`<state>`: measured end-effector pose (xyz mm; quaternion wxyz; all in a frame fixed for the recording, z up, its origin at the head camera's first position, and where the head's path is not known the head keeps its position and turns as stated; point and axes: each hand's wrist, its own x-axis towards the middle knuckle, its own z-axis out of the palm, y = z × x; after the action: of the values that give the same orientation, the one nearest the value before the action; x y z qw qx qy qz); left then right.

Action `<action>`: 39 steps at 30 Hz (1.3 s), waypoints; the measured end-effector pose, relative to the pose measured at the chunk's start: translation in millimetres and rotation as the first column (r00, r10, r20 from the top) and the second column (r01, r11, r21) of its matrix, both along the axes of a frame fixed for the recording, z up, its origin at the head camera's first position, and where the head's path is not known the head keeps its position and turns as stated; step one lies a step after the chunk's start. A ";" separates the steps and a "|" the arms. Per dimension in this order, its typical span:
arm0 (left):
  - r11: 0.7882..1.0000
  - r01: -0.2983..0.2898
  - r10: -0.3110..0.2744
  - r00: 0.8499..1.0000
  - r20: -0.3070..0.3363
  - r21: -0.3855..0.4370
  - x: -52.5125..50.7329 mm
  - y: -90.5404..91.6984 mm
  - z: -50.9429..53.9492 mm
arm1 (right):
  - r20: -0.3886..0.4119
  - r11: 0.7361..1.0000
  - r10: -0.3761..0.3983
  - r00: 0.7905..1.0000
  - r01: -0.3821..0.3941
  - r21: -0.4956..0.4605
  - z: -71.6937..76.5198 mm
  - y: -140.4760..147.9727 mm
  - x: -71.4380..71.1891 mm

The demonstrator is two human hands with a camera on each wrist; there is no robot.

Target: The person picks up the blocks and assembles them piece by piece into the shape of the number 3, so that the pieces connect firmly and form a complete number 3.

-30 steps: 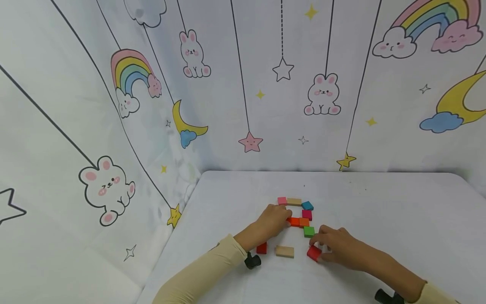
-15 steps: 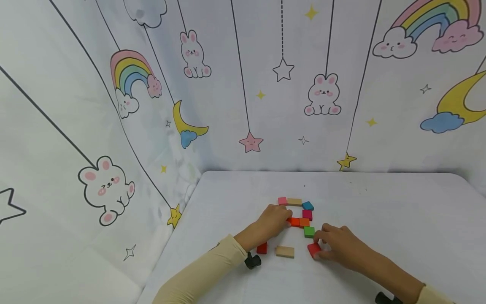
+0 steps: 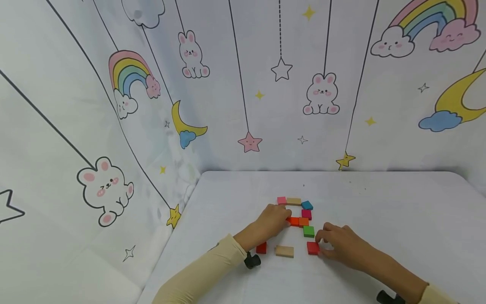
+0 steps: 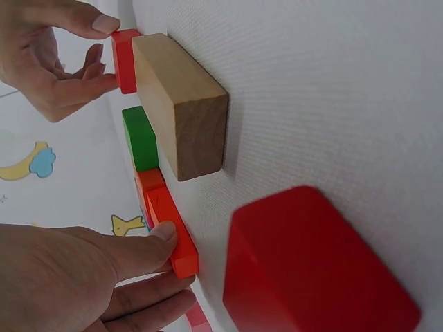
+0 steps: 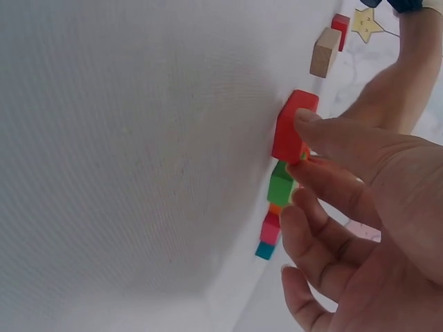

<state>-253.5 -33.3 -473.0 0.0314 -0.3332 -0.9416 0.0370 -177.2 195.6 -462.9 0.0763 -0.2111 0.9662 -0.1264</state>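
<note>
My left hand pinches an orange-red block, its thumb on the near face and fingers behind. An orange block touches that block's right end. My right hand holds a red block by its edges between thumb and a fingertip, as the right wrist view shows; the other fingers are loosely bent. Just beyond this red block lies a green block, a small gap between them. The crimson block, blue block, wooden block and pink block curve round above.
A plain wooden block lies between the hands, left of the held red block. Another red block sits beside my left wrist. White cloth covers the table, and a patterned curtain hangs behind it.
The red block under my right hand has turned from slanted to nearly square with the table and moved slightly away from me. My left hand has stayed in place.
</note>
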 end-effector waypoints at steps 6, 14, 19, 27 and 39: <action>1.000 -0.008 0.008 1.000 0.009 0.011 -0.7 0.1 -1.7 | -0.003 0.999 -0.033 0.999 0.033 -0.026 -1.7 -2.6 1.9; 1.000 0.004 -0.004 1.000 -0.005 -0.002 -0.9 -0.8 -1.4 | -0.029 0.998 -0.061 0.998 0.060 -0.034 -4.6 -5.4 3.5; 1.000 0.000 0.000 1.000 0.004 -0.001 0.2 -0.9 -0.5 | -0.033 0.996 -0.075 0.997 0.074 -0.042 -5.1 -7.2 3.4; 1.000 -0.004 0.004 1.000 0.007 0.000 1.8 -1.3 0.8 | -0.046 0.996 -0.083 0.996 0.081 -0.038 -5.6 -8.2 2.3; 1.000 -0.008 0.008 1.000 0.009 -0.016 0.7 -0.2 1.2 | -0.078 0.995 -0.085 0.993 0.080 -0.063 -8.3 -6.8 1.2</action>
<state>-252.7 -33.6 -471.8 0.0243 -0.3299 -0.9427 0.0431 -176.0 188.9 -471.2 0.0257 -0.1783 0.9722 -0.1499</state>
